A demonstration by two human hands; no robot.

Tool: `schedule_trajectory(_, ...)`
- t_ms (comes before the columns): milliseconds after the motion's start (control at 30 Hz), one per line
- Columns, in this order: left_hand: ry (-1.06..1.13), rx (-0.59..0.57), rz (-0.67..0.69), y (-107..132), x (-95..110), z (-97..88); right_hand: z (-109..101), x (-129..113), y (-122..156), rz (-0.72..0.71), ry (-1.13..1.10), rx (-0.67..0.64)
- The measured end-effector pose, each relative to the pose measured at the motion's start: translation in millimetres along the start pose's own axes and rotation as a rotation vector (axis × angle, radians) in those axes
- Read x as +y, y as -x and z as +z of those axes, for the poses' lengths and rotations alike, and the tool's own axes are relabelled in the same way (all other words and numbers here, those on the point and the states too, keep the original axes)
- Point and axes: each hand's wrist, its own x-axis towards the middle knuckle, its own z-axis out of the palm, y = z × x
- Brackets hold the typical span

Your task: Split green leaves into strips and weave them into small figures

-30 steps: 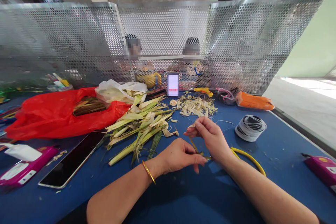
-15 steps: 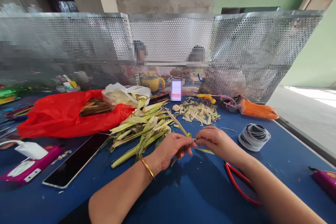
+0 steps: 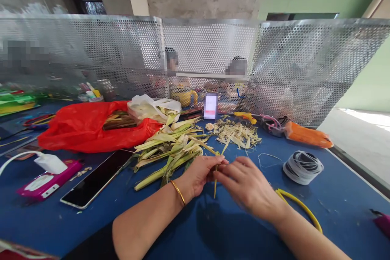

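My left hand [image 3: 199,172], with a gold bangle at the wrist, pinches a folded yellow-green husk strip [image 3: 215,187] between thumb and fingers. A small loop or knot shows at its top, and ends stick out upward and downward. My right hand [image 3: 248,185] is closed in from the right, its thumb and fingertips on the same strip; the exact contact is partly hidden. Just beyond my left hand lies a pile of pale green and tan husks [image 3: 167,152]. Behind both hands is a heap of small husk scraps [image 3: 239,132].
A curved yellow handle [image 3: 304,207] is partly under my right forearm. Around are a wire roll [image 3: 303,166], orange packet [image 3: 309,134], red bag [image 3: 73,130], dark phone [image 3: 94,180], purple power strip [image 3: 48,183] and upright lit phone [image 3: 210,105]. A perforated metal screen [image 3: 210,40] stands behind; people sit beyond.
My right hand has turned and moved nearer, its fingers curling toward the strip. One end of the strip now hangs straight down. The view has shifted slightly left.
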Motion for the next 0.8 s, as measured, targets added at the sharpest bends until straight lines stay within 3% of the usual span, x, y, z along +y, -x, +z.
schedule_trajectory(100,0.019,0.011,-0.015,-2,-2,-0.4,11,-10,-1,-0.068,0.097,-0.080)
schedule_trajectory(333,0.057,-0.146,0.004,0,6,-2.6,19,-4,6,0.117,-0.020,0.077)
schedule_trajectory(600,0.085,-0.019,0.006,5,5,3.0,11,-14,4,-0.132,-0.045,0.080)
schedule_trajectory(800,0.104,-0.009,-0.023,2,1,2.4,11,-19,3,-0.190,-0.066,0.069)
